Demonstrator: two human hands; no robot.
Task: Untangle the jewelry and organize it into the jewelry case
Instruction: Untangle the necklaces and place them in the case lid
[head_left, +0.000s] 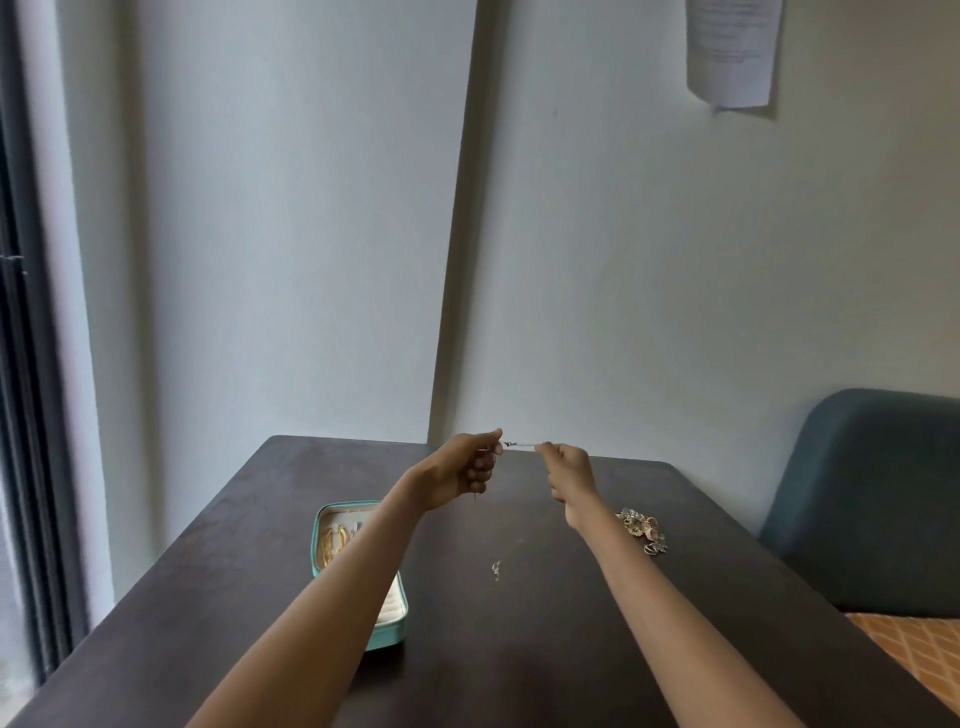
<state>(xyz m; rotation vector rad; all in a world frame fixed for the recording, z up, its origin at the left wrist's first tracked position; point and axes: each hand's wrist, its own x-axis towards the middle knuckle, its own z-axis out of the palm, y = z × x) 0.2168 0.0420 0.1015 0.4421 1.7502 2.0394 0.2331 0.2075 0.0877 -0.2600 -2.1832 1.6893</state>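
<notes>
Both my arms reach out over a dark table (519, 649). My left hand (465, 470) and my right hand (569, 475) each pinch one end of a thin silver chain (519, 445), which is stretched taut between them above the table's far part. A loose end of the chain hangs below my left hand. An open teal jewelry case (395, 631) lies left of centre, partly hidden by my left forearm, with gold pieces (332, 543) in its cream lining. A tangled pile of jewelry (641, 530) lies to the right of my right forearm.
A small silver piece (496, 569) lies alone on the table between my forearms. A blue-grey chair (872, 499) stands at the right edge. The wall rises right behind the table. A dark window frame (31, 415) runs along the left.
</notes>
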